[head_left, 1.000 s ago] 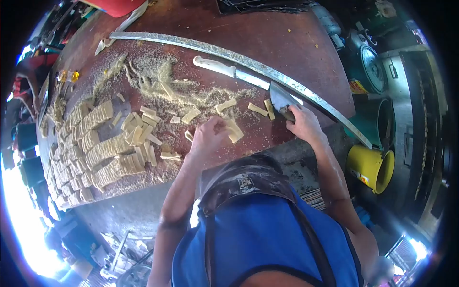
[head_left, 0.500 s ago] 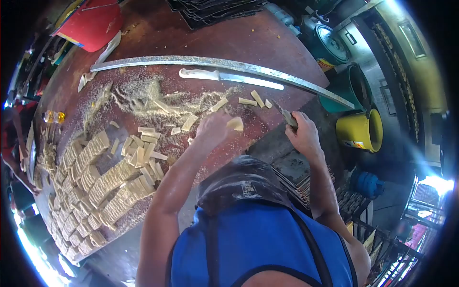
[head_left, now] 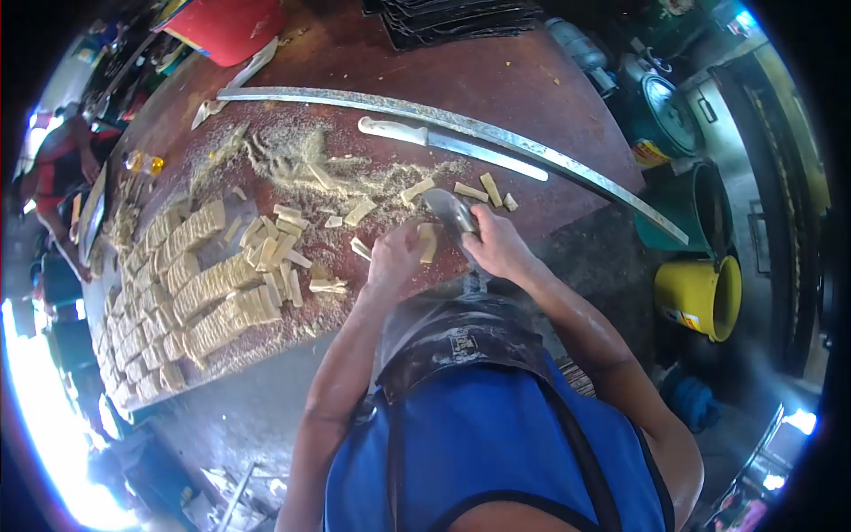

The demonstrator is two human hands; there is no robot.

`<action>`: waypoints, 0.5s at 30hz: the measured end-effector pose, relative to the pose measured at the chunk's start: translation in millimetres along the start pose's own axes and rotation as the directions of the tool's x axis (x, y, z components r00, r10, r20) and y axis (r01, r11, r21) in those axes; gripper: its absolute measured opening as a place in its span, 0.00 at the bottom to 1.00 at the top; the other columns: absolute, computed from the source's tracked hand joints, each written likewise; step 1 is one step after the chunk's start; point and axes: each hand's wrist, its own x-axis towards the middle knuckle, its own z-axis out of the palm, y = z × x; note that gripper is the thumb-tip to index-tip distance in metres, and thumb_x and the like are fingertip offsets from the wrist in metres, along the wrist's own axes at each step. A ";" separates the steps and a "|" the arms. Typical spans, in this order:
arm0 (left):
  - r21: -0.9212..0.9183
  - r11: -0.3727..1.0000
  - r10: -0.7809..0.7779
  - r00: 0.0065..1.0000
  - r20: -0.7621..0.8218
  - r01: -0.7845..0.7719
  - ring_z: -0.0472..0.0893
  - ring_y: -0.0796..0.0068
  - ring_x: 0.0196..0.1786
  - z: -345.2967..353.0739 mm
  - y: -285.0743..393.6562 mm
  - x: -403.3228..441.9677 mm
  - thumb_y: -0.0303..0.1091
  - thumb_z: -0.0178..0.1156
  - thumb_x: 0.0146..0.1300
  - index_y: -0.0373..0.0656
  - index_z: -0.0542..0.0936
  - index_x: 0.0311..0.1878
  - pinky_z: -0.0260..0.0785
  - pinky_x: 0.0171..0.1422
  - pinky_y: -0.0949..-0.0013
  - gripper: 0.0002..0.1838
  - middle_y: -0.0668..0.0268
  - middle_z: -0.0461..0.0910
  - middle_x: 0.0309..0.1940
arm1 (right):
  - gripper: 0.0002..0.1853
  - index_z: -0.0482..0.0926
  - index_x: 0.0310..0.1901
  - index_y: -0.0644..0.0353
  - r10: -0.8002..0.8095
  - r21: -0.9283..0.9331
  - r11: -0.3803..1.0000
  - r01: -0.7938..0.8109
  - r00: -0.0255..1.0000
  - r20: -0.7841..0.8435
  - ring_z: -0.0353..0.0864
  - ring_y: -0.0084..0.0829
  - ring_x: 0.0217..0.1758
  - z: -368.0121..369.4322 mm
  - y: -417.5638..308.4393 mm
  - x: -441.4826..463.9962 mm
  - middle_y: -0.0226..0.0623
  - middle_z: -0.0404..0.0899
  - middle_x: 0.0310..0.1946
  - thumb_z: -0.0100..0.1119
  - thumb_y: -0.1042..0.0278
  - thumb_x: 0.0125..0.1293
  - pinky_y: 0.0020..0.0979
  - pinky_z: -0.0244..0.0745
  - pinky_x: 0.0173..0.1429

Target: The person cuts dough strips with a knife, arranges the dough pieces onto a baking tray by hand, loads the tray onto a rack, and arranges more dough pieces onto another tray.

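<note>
My right hand (head_left: 496,239) is closed round the handle of a broad-bladed scraper (head_left: 449,211), its blade resting over the red tabletop. Just left of it, my left hand (head_left: 396,255) has bent fingers close to a pale dough piece (head_left: 427,242); whether it grips anything is hidden. Loose dough strips (head_left: 361,211) lie beyond both hands on scattered flour or crumbs. At the left, several rows of cut dough pieces (head_left: 213,285) are packed side by side. Behind the hands lies a white-handled knife (head_left: 483,152).
A long metal bar (head_left: 425,113) crosses the table (head_left: 550,106). A red bucket (head_left: 222,27) and black trays (head_left: 443,22) stand at the far side. Yellow (head_left: 696,297) and green buckets (head_left: 678,208) are at the right. Another person (head_left: 62,160) is at the far left.
My right hand has brought the scraper left from the table's right edge, close to my left hand. The camera view has also shifted.
</note>
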 end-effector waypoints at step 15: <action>-0.069 0.996 0.042 0.970 -0.239 -0.060 0.85 0.63 0.53 15.8 11.3 -15.7 0.30 0.67 0.60 0.47 0.80 0.63 0.77 0.56 0.65 0.25 0.53 0.84 0.51 | 0.25 0.63 0.58 0.73 -0.060 0.108 0.993 0.048 0.992 0.112 0.80 0.65 0.46 3.0 7.9 17.6 0.67 0.79 0.39 0.55 0.65 0.66 0.55 0.73 0.50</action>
